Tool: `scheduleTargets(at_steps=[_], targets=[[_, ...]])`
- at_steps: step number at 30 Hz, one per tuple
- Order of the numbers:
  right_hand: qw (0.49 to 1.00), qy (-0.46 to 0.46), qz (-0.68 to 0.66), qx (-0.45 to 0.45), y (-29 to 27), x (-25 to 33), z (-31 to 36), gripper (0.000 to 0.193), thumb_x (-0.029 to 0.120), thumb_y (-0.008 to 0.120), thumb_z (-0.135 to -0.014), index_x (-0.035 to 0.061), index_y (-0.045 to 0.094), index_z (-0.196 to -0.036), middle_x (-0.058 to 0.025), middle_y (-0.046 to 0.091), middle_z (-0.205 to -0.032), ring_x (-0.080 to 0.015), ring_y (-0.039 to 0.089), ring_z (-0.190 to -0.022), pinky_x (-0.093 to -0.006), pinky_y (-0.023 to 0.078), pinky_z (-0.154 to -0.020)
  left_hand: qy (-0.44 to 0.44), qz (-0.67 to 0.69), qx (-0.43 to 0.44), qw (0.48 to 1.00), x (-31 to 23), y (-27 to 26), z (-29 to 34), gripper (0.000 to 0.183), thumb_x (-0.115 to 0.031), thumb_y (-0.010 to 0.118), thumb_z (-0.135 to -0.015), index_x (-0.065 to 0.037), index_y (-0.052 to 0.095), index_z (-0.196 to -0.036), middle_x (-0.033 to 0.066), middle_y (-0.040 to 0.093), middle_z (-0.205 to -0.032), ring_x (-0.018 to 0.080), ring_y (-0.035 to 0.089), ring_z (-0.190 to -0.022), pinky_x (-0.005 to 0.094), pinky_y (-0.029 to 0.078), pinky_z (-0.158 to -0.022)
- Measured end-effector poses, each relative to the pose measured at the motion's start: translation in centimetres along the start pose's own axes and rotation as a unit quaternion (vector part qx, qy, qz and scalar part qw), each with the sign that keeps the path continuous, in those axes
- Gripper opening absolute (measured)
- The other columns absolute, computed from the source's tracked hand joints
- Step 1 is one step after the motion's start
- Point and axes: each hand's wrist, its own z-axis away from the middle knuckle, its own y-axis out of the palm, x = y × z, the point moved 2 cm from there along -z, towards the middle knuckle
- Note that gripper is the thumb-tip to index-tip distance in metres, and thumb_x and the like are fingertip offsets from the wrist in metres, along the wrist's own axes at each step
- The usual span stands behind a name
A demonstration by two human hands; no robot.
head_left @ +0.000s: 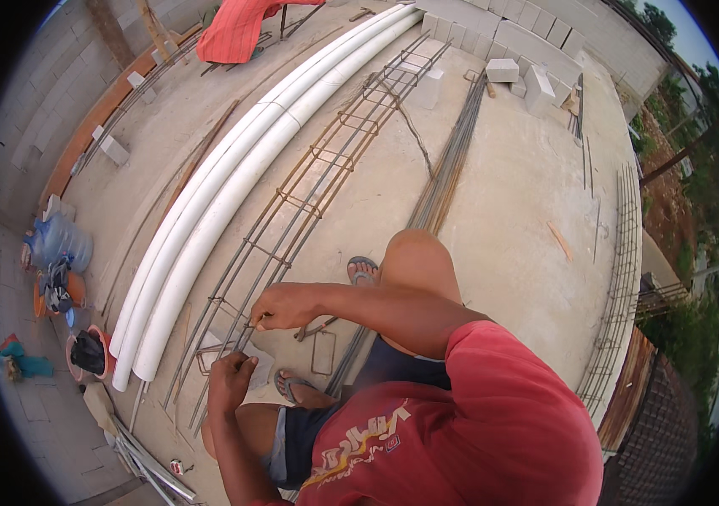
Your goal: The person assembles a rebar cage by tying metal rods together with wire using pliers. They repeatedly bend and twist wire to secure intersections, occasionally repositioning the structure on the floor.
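Observation:
A long rebar cage (300, 202), made of parallel steel bars with rectangular stirrups tied along it, runs from my hands toward the far wall. My right hand (288, 305) is closed at a near stirrup, its fingertips pinched over the bar; what they hold is too small to make out. Lower down, by the cage's near end, my left hand (231, 381) is closed with thumb and fingers together, and its contents are hidden. Beside my right hand lies a pincer-like tool (315, 329) with dark handles. A loose rectangular stirrup (323, 352) rests near my sandalled foot.
Long white pipes (233, 181) lie left of the cage. A bundle of steel bars (452, 152) stretches ahead of my knee. Pale blocks (538, 88) stand at the far end. A blue water jug (62, 240) and buckets (96, 350) sit by the left wall. Steel mesh (612, 304) edges the right side.

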Motion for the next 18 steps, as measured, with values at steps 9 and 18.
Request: scheduleTargets(at_steps=[9, 18], targets=[[0.927, 0.196, -0.049, -0.315, -5.5, -1.4, 1.0, 0.027, 0.020, 0.059, -0.095, -0.0023, 0.066, -0.109, 0.0042, 0.048, -0.067, -0.0044, 0.040, -0.059, -0.0225, 0.033, -0.052, -0.024, -0.007, -0.024, 0.999, 0.8, -5.3, -1.4, 0.040, -0.025, 0.061, -0.090, -0.005, 0.061, -0.124, 0.0195, 0.068, -0.106, 0.0333, 0.066, -0.098, 0.0415, 0.051, -0.086], [0.960, 0.186, 0.031, -0.207, -2.7, -0.4, -1.1, 0.028, 0.018, 0.054, -0.097, -0.0038, 0.065, -0.109, -0.0073, 0.062, -0.085, -0.0136, 0.053, -0.076, -0.0287, 0.043, -0.073, -0.177, -0.055, -0.108, 0.977, 13.7, 3.5, -11.9, 0.032, -0.010, 0.054, -0.080, -0.004, 0.067, -0.108, 0.0192, 0.065, -0.114, 0.0348, 0.061, -0.108, 0.0436, 0.050, -0.093]])
